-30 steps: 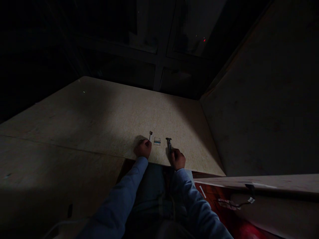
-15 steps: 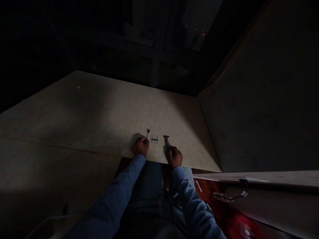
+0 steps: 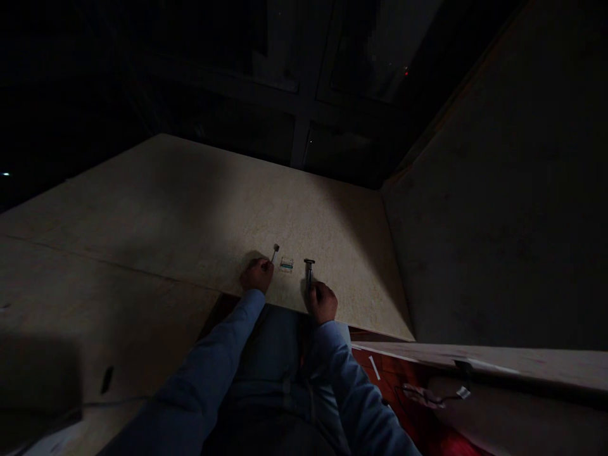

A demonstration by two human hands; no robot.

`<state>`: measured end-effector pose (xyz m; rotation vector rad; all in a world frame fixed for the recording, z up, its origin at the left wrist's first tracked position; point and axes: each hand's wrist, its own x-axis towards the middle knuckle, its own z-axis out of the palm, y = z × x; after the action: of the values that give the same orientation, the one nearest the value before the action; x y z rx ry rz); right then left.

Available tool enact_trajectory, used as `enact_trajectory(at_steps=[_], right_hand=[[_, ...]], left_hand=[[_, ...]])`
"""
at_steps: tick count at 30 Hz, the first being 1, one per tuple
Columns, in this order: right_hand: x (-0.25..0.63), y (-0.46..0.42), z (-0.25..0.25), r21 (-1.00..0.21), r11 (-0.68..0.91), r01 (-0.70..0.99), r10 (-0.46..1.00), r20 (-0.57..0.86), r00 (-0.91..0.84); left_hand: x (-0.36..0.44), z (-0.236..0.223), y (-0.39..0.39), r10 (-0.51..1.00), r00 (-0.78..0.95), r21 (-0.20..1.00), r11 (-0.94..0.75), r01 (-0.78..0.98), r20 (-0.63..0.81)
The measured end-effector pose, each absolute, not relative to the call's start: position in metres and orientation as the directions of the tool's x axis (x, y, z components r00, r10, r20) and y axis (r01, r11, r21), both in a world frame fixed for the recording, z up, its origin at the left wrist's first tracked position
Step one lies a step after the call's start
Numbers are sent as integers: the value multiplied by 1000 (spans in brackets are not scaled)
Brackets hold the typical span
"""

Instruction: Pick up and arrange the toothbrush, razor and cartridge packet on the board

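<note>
My left hand is closed around the lower end of a thin stick with a small dark head, whose exact kind I cannot make out. In my right hand is the handle of a razor, its wide dark head pointing away from me. Between the two hands a small clear case with a teal strip lies on the tabletop, touched by neither hand. Both hands are low over the table near its front edge.
A dark wall or panel rises along the table's right side, and a dark window frame stands behind. Below right, a cable lies near a reddish floor. A small black object is at lower left.
The view has turned slightly, so the hands, case and razor appear a little further left. Both hands keep their holds, and the case stays between them.
</note>
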<state>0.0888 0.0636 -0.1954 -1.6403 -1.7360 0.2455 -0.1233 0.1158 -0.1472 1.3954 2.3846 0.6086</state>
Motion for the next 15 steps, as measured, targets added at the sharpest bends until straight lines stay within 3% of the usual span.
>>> enact_trajectory(at_steps=[15], right_hand=[[87,60,-187,-651,249,717,931,365,8]], left_hand=[[-124,-143,120,843,-532,415,513,751,-80]])
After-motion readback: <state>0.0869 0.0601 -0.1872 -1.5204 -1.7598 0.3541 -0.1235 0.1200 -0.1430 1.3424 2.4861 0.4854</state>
